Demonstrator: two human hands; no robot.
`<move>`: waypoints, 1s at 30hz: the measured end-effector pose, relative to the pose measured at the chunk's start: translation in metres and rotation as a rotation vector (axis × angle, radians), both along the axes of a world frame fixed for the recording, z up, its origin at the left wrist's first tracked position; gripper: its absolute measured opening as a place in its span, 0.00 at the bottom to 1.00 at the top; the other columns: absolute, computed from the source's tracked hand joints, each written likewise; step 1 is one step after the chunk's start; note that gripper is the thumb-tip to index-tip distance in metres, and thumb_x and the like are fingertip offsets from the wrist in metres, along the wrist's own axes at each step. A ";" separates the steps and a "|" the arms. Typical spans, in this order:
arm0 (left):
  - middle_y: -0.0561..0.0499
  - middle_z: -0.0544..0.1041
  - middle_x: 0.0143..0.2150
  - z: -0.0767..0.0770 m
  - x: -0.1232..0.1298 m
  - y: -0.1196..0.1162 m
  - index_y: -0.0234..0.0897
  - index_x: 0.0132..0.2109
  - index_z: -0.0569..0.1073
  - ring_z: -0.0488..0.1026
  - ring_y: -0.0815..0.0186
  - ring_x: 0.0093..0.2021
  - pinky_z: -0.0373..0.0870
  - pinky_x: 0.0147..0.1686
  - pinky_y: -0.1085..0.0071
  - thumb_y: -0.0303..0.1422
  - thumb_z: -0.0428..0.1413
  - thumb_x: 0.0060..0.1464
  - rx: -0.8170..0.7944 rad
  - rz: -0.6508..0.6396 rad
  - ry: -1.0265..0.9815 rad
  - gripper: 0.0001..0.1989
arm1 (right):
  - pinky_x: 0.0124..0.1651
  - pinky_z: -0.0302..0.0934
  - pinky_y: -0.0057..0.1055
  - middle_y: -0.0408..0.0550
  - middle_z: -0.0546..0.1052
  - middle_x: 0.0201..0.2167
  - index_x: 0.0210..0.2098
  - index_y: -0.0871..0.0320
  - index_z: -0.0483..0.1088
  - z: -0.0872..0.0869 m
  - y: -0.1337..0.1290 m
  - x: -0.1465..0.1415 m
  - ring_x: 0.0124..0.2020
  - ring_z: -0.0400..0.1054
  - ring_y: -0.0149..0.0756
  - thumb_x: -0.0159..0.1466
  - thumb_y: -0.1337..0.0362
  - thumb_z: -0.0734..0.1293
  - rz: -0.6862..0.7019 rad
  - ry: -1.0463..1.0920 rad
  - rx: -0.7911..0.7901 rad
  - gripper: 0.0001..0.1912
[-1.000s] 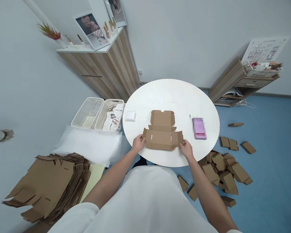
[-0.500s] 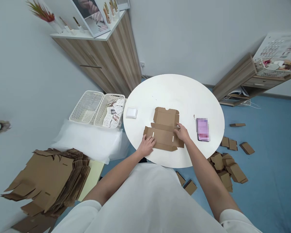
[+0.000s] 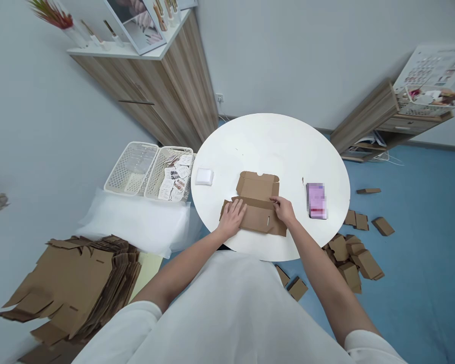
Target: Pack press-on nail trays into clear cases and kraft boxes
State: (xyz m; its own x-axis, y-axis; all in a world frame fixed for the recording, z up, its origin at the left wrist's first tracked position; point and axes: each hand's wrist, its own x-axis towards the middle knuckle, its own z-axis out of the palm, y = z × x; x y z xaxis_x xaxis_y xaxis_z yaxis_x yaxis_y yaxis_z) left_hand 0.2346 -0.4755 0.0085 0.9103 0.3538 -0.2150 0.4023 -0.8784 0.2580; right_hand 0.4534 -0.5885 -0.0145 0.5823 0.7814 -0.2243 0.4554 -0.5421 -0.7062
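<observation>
A brown cardboard box blank [image 3: 257, 187] lies unfolded on the round white table [image 3: 273, 136], its wide flap towards the wall and its slotted panel nearer me. My left hand [image 3: 233, 215] rests on the left part of the near panel, fingers spread over the cardboard. At the right end of the fold, my right hand [image 3: 283, 208] pinches the edge of the cardboard between thumb and fingers. One slot shows on the right of the near panel; the left one is hidden under my left hand.
A white packet [image 3: 204, 176] lies at the table's left, a purple item [image 3: 317, 200] at its right. Left stand two white baskets [image 3: 131, 169] and a stack of flat cardboard [image 3: 72, 283]. Small boxes [image 3: 367, 264] lie on the floor at right.
My left hand has moved up and flatter onto the near panel, covering the left slot. My right hand still holds the right edge. The far flap now appears slightly lower and foreshortened.
</observation>
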 end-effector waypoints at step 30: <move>0.33 0.38 0.64 -0.015 -0.041 -0.003 0.34 0.62 0.35 0.35 0.43 0.62 0.44 0.54 0.48 0.47 0.62 0.32 -0.094 0.650 0.008 0.58 | 0.58 0.31 0.53 0.55 0.46 0.62 0.61 0.56 0.35 0.001 -0.014 -0.053 0.63 0.34 0.47 0.47 0.60 0.68 0.490 -0.531 -0.262 0.50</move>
